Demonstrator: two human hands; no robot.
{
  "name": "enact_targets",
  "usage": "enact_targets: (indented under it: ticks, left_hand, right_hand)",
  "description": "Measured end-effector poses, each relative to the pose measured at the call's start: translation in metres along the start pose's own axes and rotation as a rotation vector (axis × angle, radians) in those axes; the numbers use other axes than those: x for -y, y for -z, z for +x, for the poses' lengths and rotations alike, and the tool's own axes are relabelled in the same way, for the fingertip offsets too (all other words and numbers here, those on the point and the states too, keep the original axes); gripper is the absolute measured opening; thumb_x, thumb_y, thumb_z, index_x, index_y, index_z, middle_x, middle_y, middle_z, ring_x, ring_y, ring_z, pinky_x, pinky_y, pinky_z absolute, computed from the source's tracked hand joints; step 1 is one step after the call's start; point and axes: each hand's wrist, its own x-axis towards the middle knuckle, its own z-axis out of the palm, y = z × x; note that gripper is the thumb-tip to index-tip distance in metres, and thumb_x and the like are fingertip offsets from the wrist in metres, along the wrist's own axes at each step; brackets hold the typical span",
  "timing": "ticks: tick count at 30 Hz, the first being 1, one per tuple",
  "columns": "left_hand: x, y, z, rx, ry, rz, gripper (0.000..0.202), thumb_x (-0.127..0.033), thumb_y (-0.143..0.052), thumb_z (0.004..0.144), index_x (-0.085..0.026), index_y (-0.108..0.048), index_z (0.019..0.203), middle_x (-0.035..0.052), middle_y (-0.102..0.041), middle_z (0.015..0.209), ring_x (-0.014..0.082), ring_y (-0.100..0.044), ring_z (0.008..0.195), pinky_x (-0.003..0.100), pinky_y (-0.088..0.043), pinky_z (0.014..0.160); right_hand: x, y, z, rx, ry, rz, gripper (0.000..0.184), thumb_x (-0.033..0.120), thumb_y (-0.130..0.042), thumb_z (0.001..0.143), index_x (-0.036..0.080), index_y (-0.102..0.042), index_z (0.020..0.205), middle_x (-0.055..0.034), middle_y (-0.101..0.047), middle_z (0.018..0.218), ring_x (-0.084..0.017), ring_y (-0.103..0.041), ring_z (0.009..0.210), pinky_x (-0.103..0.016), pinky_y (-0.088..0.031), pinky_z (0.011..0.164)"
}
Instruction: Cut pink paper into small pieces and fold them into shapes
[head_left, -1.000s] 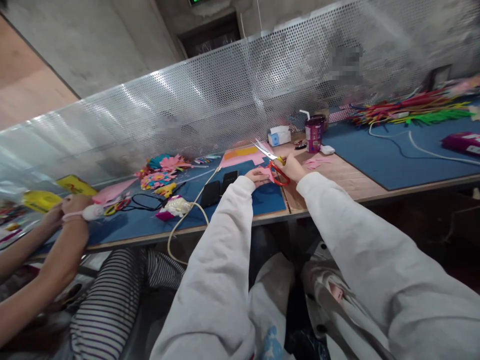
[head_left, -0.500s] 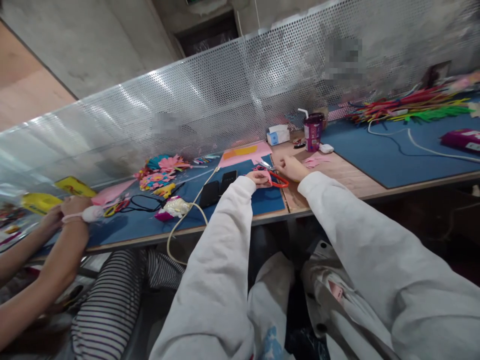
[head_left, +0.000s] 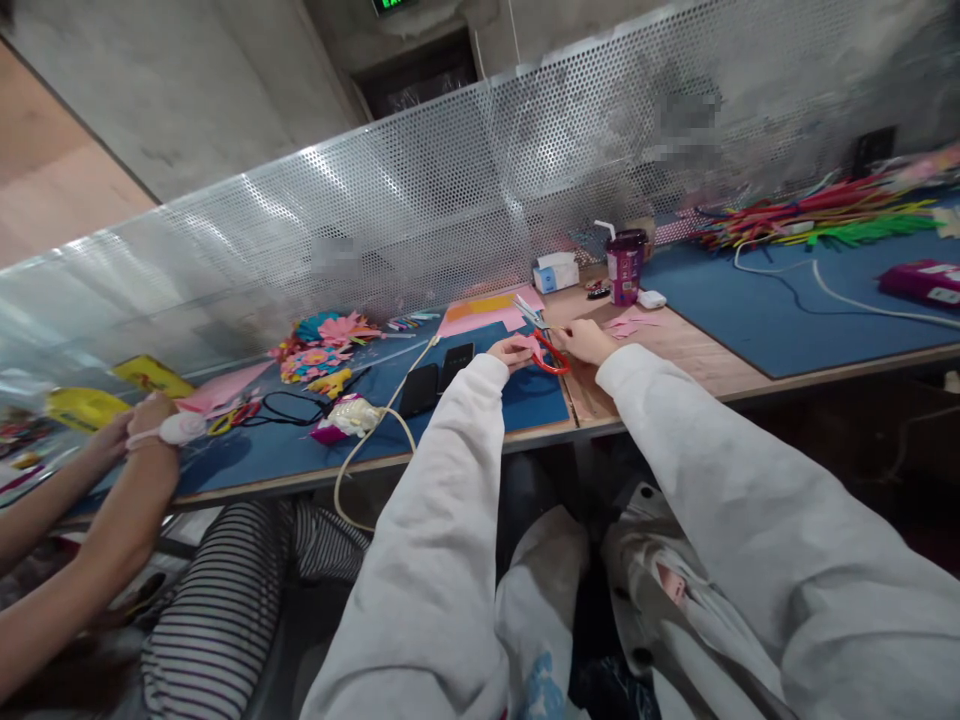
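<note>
My right hand (head_left: 587,341) grips red-handled scissors (head_left: 546,347), whose blades point up and to the left, partly apart. My left hand (head_left: 512,351) pinches a small pink paper piece (head_left: 532,344) right at the blades. Both hands are over the right end of a blue mat (head_left: 525,398) near the table's front edge. Pink and orange paper sheets (head_left: 484,312) lie just behind the hands. A few pink scraps (head_left: 628,324) rest on the bare wood to the right.
Two dark phones (head_left: 437,375) and a cable lie left of my hands. A maroon cup with a straw (head_left: 624,265), a tissue box (head_left: 557,272) and paper flowers (head_left: 322,345) stand further back. A co-worker's hands (head_left: 142,420) are at the far left. A perforated metal screen (head_left: 450,190) backs the table.
The scissors' blades closed down flat half a second ago and now stand raised and partly apart again. Both hands stayed in place on the pink piece.
</note>
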Motion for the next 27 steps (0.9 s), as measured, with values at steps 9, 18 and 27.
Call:
enact_targets:
  ticks: [9, 18, 27]
  left_hand:
    - [0.0, -0.003, 0.002, -0.02, -0.016, 0.019, 0.02, -0.013, -0.079, 0.054, -0.01, -0.063, 0.065, 0.0063, -0.068, 0.07, 0.0246, -0.066, 0.087, 0.047, -0.044, 0.093]
    - [-0.009, -0.01, -0.006, 0.056, 0.071, -0.057, 0.023, -0.008, -0.077, 0.055, -0.01, -0.062, 0.072, 0.0063, -0.069, 0.072, 0.022, -0.068, 0.075, 0.05, -0.041, 0.094]
    - [-0.01, -0.009, -0.002, 0.058, 0.146, -0.011, 0.017, -0.007, -0.067, 0.064, -0.011, -0.061, 0.079, 0.0069, -0.068, 0.069, 0.0221, -0.067, 0.071, 0.044, -0.046, 0.084]
  right_hand:
    - [0.0, 0.006, -0.001, -0.003, 0.077, 0.166, 0.051, 0.051, -0.033, 0.09, 0.011, -0.063, 0.099, -0.0146, -0.067, 0.095, -0.023, -0.062, 0.085, -0.025, -0.04, 0.069]
    - [-0.004, 0.002, -0.001, -0.045, 0.151, 0.045, 0.049, 0.048, -0.033, 0.091, 0.008, -0.05, 0.113, -0.0209, -0.057, 0.114, -0.026, -0.054, 0.104, -0.031, -0.038, 0.085]
    - [0.004, -0.003, -0.006, -0.08, 0.226, -0.068, 0.058, 0.048, -0.047, 0.083, 0.003, -0.043, 0.119, -0.0237, -0.051, 0.12, -0.032, -0.048, 0.113, -0.037, -0.037, 0.092]
